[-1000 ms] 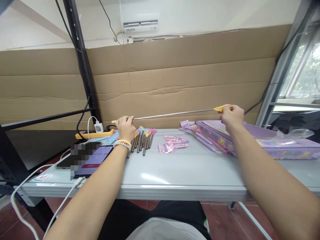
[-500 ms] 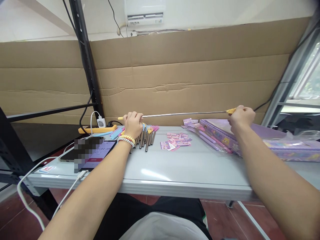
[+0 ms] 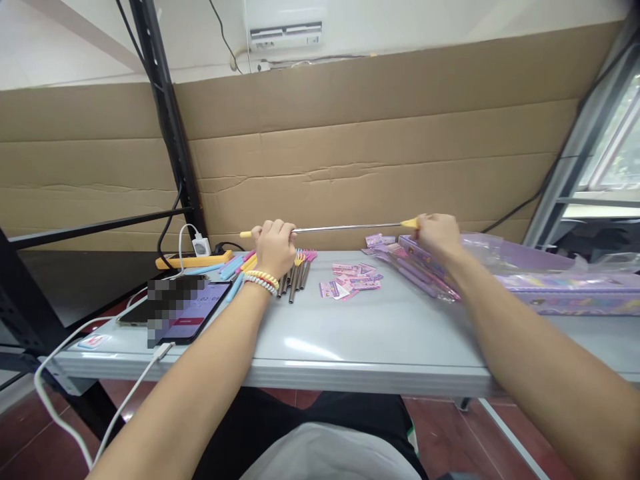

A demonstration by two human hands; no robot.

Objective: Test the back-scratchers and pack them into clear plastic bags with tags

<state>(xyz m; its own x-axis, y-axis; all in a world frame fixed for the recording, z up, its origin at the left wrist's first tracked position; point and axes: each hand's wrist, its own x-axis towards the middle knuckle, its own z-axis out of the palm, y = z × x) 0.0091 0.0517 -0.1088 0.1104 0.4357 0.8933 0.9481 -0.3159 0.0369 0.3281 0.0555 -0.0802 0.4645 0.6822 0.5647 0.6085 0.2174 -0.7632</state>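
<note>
A telescopic back scratcher [image 3: 350, 228] is stretched level above the table, its thin metal rod running between my hands. My left hand [image 3: 275, 247] is wrapped around its yellow handle, whose tip juts out to the left. At the other end my right hand [image 3: 440, 233] closes on the yellow head, mostly hidden by the fingers. Below and beside my left hand lie several collapsed back scratchers [image 3: 299, 270] with pink, yellow and blue claw heads, partly covered by the hand. Small pink-purple cards [image 3: 353, 281] lie loose on the table between my arms.
Purple boxes [image 3: 575, 293] with clear plastic wrap and bagged purple sticks [image 3: 417, 270] lie on the right. Two phones [image 3: 200, 307], a white charging cable [image 3: 150, 363] and a yellow power strip [image 3: 195, 260] occupy the left. Cardboard [image 3: 350, 133] stands behind the table [image 3: 350, 333].
My right hand has moved left toward my left hand, and the visible rod between them is shorter. My left hand has shifted slightly right.
</note>
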